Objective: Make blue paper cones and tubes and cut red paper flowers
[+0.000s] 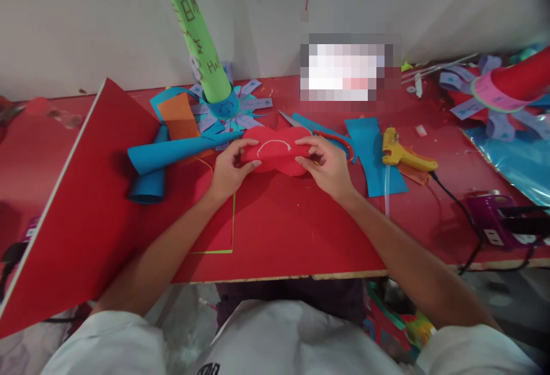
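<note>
A red paper cutout point(277, 154) with a curved white line on its top is held just above the red table point(279, 231). My left hand point(230, 168) pinches its left edge, thumb on top. At its right edge my right hand point(326, 163) grips it between thumb and fingers. Both hands are closed on the cutout. A blue paper cone point(172, 154) lies just left of my left hand.
A large red sheet point(81, 209) leans at the left. A green tube point(195, 31) rises from a blue and purple paper flower. Scissors point(326, 133), blue paper point(372, 151), a yellow glue gun point(404, 156) with its cable, and a purple power strip point(494, 223) lie to the right.
</note>
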The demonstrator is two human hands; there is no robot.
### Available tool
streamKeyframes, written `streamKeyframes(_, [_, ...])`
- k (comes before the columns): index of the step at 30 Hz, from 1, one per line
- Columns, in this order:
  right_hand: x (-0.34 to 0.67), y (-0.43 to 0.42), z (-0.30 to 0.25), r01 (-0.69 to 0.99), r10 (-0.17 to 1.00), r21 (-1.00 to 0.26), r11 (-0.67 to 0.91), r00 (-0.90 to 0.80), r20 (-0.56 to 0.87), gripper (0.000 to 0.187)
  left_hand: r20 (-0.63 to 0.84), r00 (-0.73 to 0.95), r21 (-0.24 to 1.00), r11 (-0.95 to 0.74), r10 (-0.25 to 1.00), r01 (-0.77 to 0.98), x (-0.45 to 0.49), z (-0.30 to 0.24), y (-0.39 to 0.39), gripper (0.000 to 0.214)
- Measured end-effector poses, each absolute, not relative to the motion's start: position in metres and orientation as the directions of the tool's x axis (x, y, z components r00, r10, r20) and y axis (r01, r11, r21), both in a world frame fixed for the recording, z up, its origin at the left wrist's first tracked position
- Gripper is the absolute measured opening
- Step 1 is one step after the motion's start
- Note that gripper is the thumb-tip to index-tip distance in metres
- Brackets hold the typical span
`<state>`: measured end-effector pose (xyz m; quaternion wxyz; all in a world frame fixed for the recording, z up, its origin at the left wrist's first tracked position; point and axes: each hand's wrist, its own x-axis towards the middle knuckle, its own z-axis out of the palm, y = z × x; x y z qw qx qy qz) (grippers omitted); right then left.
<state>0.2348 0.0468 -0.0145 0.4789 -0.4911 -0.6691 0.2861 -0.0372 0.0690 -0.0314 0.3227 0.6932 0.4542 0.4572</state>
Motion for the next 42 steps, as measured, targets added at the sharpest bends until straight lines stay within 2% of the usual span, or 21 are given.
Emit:
streamKeyframes(4, [0.236,0.046,-0.014,0.366,0.913,-0.841,0.399,-0.067,0.403,0.029,0.405,0.190,0.773,-0.446,0.894,0.450,-0.036,-0.021,0.062,0.041])
streamKeyframes(11, [0.237,0.046,-0.019,0.382,0.908,-0.837,0.391,-0.013,0.419,0.029,0.522,0.187,0.665,-0.534,0.832,0.522,-0.033,-0.016,0.054,0.031])
streamKeyframes(16, [0.233,0.041,-0.022,0.447,0.779,-0.685,0.575,-0.042,0.626,0.014,0.632,0.155,0.556,-0.584,0.759,0.591,-0.033,-0.019,0.053,0.013])
streamKeyframes(23, [0.238,0.045,-0.020,0.557,0.659,-0.512,0.654,-0.087,0.747,0.012,0.755,0.099,0.451,-0.624,0.648,0.638,-0.035,-0.022,0.056,0.016])
streamKeyframes(27, [0.237,0.044,-0.019,0.572,0.620,-0.450,0.686,-0.136,0.772,0.010,0.751,0.257,0.286,-0.650,0.609,0.704,-0.033,-0.019,0.051,0.026])
streamKeyframes(31, [0.233,0.041,-0.019,0.535,0.531,-0.348,0.770,-0.235,0.814,0.012,0.695,0.433,0.194,-0.729,0.574,0.657,-0.028,-0.017,0.048,0.030])
streamKeyframes(36, [0.227,0.037,-0.018,0.482,0.499,-0.325,0.814,-0.291,0.816,0.014,0.711,0.460,0.165,-0.762,0.532,0.626,-0.028,-0.022,0.048,0.011])
streamKeyframes(42, [0.220,0.032,-0.016,0.449,0.512,-0.359,0.819,-0.285,0.811,0.013,0.699,0.495,0.178,-0.796,0.516,0.578,-0.029,-0.023,0.050,0.009])
